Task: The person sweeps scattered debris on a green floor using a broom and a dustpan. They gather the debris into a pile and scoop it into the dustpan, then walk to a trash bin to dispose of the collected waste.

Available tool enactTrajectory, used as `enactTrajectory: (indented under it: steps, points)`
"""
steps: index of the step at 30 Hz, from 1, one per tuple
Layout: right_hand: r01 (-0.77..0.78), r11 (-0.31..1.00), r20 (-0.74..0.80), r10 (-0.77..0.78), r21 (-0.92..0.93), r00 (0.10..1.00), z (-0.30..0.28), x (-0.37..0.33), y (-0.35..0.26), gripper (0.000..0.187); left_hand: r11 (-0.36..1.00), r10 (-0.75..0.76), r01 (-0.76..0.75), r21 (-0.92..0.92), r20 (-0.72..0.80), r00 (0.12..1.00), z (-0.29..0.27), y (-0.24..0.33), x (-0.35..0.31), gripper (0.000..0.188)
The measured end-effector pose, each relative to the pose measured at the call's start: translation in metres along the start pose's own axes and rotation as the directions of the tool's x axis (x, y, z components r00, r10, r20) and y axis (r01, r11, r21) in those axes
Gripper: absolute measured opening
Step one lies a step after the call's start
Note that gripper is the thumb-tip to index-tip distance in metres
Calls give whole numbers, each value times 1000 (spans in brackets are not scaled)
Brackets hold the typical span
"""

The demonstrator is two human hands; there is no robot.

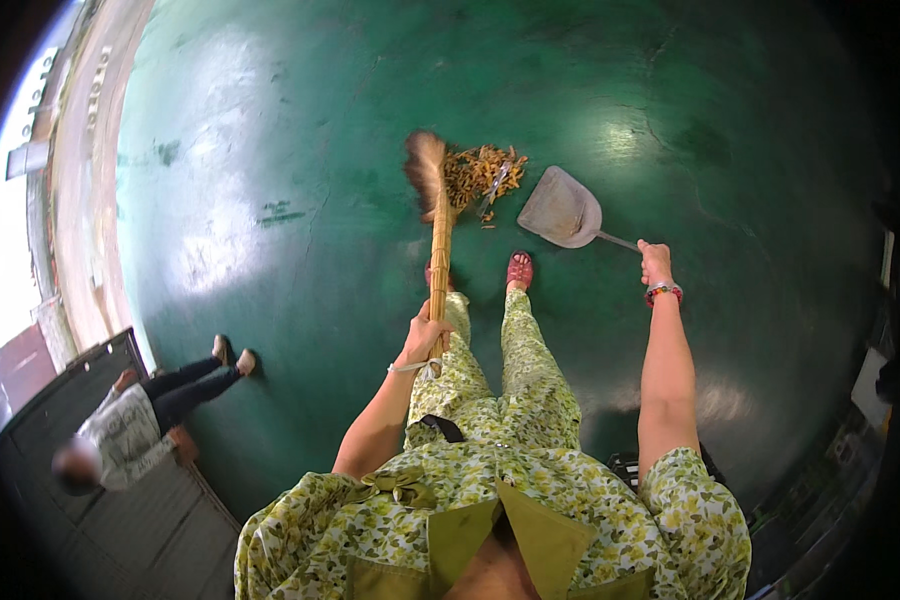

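Head view: the left hand is closed around the handle of a straw broom, its blurred head at the left edge of a brownish debris pile on the green floor. The right hand grasps the handle of a grey dustpan, whose pan sits right of the pile, apart from it.

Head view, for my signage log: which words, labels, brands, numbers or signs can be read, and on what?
No text can be read.
Other person's shirt: print too small and blurred to read.
Dark marks on green floor: no readable characters.
Broom and dustpan: no lettering shows.
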State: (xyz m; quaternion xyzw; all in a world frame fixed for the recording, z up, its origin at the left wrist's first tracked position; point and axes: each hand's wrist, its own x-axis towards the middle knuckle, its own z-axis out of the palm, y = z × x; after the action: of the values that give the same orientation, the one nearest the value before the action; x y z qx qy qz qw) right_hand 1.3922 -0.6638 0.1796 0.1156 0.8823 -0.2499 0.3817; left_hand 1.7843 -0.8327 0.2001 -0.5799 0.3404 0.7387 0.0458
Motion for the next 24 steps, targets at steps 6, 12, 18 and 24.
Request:
enactTrajectory:
  steps: [6,12,18,24]
  points:
    - [48,998,55,-46,-29,997,5,15,-11,33,1000,5,-4,23,-25,1000,21,-20,-15,66]
    - [17,1000,119,-17,1,993,-11,23,-5,32,925,-6,4,381,3,1000,33,-47,-5,74]
    - [61,996,112,-69,69,991,-6,26,20,31,813,-27,-32,582,93,995,63,-44,-6,74]
    - [68,996,105,-73,59,992,1,22,20,33,849,-38,-44,526,144,989,81,-42,-23,72]
